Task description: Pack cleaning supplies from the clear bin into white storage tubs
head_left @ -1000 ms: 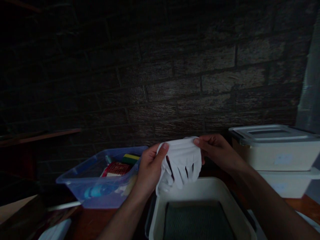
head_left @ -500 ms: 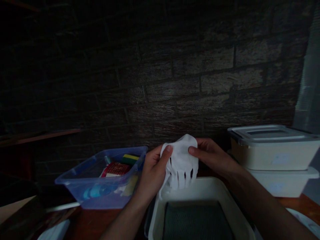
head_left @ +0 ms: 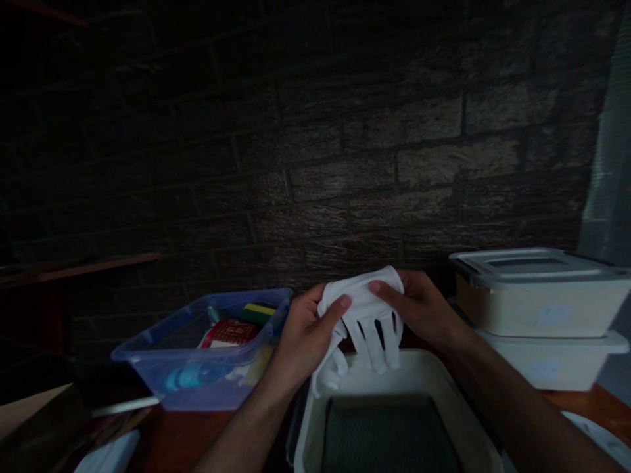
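Both hands hold a white glove [head_left: 357, 303] by its upper edge, with its fingers dangling downward. My left hand [head_left: 310, 332] pinches the left side, thumb on the front. More white glove fingers [head_left: 331, 373] droop below that hand; whether they belong to a second glove I cannot tell. My right hand [head_left: 417, 302] grips the top right corner, thumb pressed on the fabric and the other fingers hidden behind. Directly beneath is an open cream bin [head_left: 438, 374] with a dark green textured item [head_left: 387, 437] lying in it.
A translucent blue bin [head_left: 197, 374] at left holds a red packet [head_left: 231, 333], a yellow-green sponge [head_left: 259, 312] and other items. Two lidded cream boxes [head_left: 537, 309] are stacked at right. A dark brick wall [head_left: 315, 177] rises behind the wooden table [head_left: 172, 437].
The glove has been stretched wider and flatter, its fingers now more spread apart. My right hand has shifted slightly right, and more glove fingers show under my left hand.
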